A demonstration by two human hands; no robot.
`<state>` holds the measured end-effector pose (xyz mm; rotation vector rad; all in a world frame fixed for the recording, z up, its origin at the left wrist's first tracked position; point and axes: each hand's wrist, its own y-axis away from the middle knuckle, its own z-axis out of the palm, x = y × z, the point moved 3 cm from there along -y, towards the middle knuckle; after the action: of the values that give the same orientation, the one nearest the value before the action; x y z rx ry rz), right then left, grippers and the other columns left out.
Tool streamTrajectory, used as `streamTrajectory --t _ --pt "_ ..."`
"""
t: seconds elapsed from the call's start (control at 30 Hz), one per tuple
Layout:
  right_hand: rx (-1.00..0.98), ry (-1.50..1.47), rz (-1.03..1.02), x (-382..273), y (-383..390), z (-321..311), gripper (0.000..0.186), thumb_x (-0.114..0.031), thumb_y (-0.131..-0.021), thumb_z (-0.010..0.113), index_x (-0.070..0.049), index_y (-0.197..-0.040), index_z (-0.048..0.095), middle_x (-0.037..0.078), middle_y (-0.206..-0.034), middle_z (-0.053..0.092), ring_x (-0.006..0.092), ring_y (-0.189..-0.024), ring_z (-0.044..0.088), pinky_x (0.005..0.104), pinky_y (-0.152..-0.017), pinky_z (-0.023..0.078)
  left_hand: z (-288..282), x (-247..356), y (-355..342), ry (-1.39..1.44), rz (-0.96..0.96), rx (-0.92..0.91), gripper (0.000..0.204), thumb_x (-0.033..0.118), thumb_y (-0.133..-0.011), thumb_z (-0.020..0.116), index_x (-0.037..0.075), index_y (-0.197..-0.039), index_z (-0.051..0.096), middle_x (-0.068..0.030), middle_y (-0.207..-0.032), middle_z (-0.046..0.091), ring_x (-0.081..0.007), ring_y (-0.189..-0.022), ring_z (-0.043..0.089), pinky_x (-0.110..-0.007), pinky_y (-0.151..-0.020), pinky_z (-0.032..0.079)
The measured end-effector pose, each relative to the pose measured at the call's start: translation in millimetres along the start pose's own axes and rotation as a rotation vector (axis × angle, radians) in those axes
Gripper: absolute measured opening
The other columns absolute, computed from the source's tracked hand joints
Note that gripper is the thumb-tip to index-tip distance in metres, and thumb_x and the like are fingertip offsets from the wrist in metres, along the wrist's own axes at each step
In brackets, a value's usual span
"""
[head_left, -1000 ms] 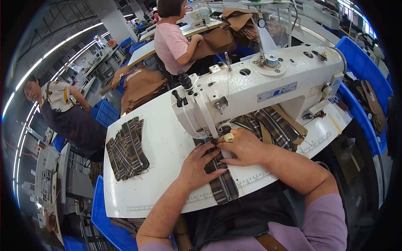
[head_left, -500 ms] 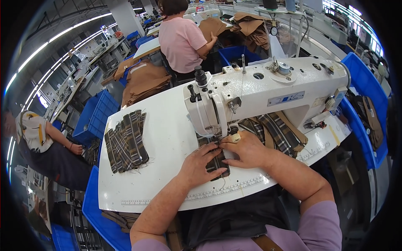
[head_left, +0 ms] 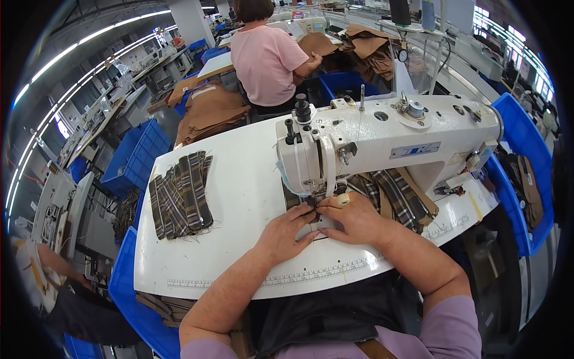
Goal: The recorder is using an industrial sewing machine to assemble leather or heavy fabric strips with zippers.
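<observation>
At the white sewing machine, both my hands rest on the table close in front of the needle area. My left hand has its fingers stretched toward the presser foot and its thumb apart. Beside it, my right hand lies with its thumb spread toward the left one and a pale wrap round one finger. A dark plaid fabric piece shows behind and left of the foot; the part at my fingertips is mostly hidden. More plaid pieces lie under the machine arm, right of the needle, with brown ones.
A pile of plaid pieces lies on the white table at left. Blue bins stand at its left and right sides. Beyond the machine, a person in pink handles brown pieces; another person is at far left.
The plaid piece between my hands has moved away under the machine, baring the plate there. My hands stay close to the needle. The person at far left has shifted lower in view.
</observation>
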<state>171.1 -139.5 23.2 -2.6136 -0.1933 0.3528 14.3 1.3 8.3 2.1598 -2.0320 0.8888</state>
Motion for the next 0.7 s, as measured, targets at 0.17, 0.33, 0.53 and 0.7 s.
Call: streamTrajectory --t 0.17,0.33,0.53,0.7 --pt "-0.009 0.005 0.018 -3 -1 -2 0.046 -0.041 -0.087 0.075 -0.004 -0.115 0.075 0.009 -0.113 0.074 0.0306 -0.106 0.065 0.0438 -0.089 0.052 0 -6 -3 0.052 -0.036 -0.001 0.046 0.025 -0.092 0.076 0.000 -0.130 0.070 -0.0193 -0.140 0.064 -0.0344 -0.130 0.062 -0.040 -0.110 0.052" --pt "-0.007 0.004 0.021 -1 0 -2 0.044 -0.039 -0.088 0.075 -0.004 -0.114 0.075 0.009 -0.113 0.074 0.0308 -0.106 0.065 0.0442 -0.089 0.052 -1 -9 -9 -0.023 -0.044 -0.004 0.047 0.026 -0.093 0.073 -0.003 -0.130 0.068 -0.0203 -0.144 0.060 -0.0368 -0.134 0.058 -0.043 -0.113 0.048" --pt "-0.013 -0.047 0.010 0 -5 -3 0.037 -0.034 -0.088 0.076 -0.005 -0.110 0.075 0.009 -0.113 0.073 0.0317 -0.104 0.066 0.0446 -0.089 0.053 -12 -9 -12 -0.248 0.015 0.214 0.044 0.030 -0.094 0.073 -0.002 -0.124 0.069 -0.0196 -0.129 0.064 -0.0381 -0.126 0.059 -0.044 -0.109 0.049" --pt "0.006 -0.048 0.024 1 -3 -8 0.030 -0.029 -0.087 0.078 -0.006 -0.106 0.075 0.009 -0.113 0.073 0.0327 -0.103 0.068 0.0449 -0.088 0.055 -28 -27 -47 -0.282 -0.158 -0.190 0.039 0.029 -0.095 0.069 -0.001 -0.120 0.068 -0.0156 -0.125 0.066 -0.0329 -0.115 0.065 -0.045 -0.097 0.054"
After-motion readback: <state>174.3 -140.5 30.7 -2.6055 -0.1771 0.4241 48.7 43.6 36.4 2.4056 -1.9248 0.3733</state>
